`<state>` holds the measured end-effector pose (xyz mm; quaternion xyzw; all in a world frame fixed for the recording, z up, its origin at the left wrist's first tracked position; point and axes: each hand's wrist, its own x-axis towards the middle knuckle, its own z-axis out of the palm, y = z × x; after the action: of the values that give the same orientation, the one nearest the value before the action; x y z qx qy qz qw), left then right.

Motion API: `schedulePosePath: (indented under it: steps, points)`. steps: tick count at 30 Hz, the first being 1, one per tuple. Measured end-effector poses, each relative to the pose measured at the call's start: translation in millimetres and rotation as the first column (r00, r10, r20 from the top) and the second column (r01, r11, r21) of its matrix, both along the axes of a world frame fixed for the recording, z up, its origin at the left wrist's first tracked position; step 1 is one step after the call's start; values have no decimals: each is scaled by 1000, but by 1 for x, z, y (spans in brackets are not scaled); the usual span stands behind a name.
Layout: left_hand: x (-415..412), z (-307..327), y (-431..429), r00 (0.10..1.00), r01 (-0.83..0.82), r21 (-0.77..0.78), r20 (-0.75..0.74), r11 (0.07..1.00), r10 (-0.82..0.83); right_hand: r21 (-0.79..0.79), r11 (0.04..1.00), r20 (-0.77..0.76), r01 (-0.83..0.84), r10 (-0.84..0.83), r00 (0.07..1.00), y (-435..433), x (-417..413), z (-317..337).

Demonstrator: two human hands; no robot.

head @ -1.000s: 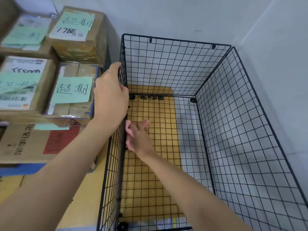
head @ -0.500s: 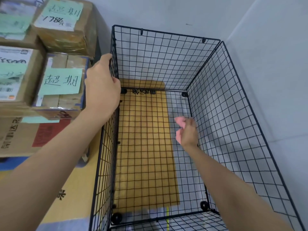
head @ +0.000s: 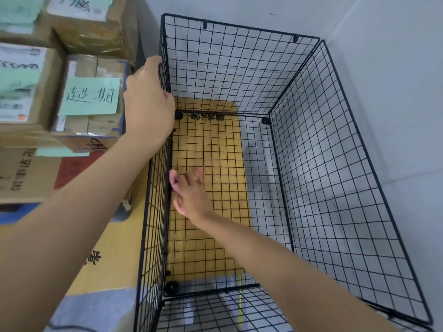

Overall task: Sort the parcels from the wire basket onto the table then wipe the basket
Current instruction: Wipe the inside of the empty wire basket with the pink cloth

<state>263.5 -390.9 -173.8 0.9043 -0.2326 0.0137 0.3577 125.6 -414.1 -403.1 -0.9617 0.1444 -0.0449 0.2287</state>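
Wire basket (head: 323,164): it stands on the floor in a corner of the room, open top upward, with no parcel visible inside. Its long axis runs straight away from the person toward the far wall (head: 239,10). A yellow-brown sheet (head: 208,152) shows through the mesh floor on the left half. The parcels (head: 91,101) sit stacked just beside the basket's left side, several bearing green notes. The left hand (head: 148,101) is clamped over the top rim of the left side panel, near the far-left corner, with fingers curled over the wire. The right hand (head: 189,192) is down inside the basket, low against the inner face of that same panel and nearer the person than the left hand. Its fingers are blurred, and I cannot tell whether they are spread or closed, or whether they hold a cloth. Judgement: sorting appears complete and wiping is the step in hand. From the right hand, most of the mesh floor and the opposite panel lie to its right and ahead. The right hand is the nearer one for those, while the left steadies the frame.
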Motion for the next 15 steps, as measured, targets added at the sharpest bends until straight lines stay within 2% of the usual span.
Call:
schedulePosePath:
  steps: [1,3,6,10,12,15]
  points:
    - [0,1,0,1000,-2,7,1,1000,2,-33,999,8,-27,27,1000,-15,-9,-3]
    - [-2,2,0,1000,-9,12,1,1000,9,-80,997,-83,5,-12,996,-50,-33,-6]
    - [-2,2,-1,1000,-17,16,11,1000,17,-178,968,-191,178,-212,958,-112,-84,-4]
    - [-1,3,-2,1000,-17,6,17,1000,17,-328,884,-337,332,-438,834,-167,-141,12]
    - [-1,3,-2,1000,-22,6,18,1000,22,-321,881,-347,349,-452,822,-164,-146,14]
    - [-3,3,-1,1000,-26,7,17,1000,26,-145,876,-298,461,-483,823,-139,-134,15]
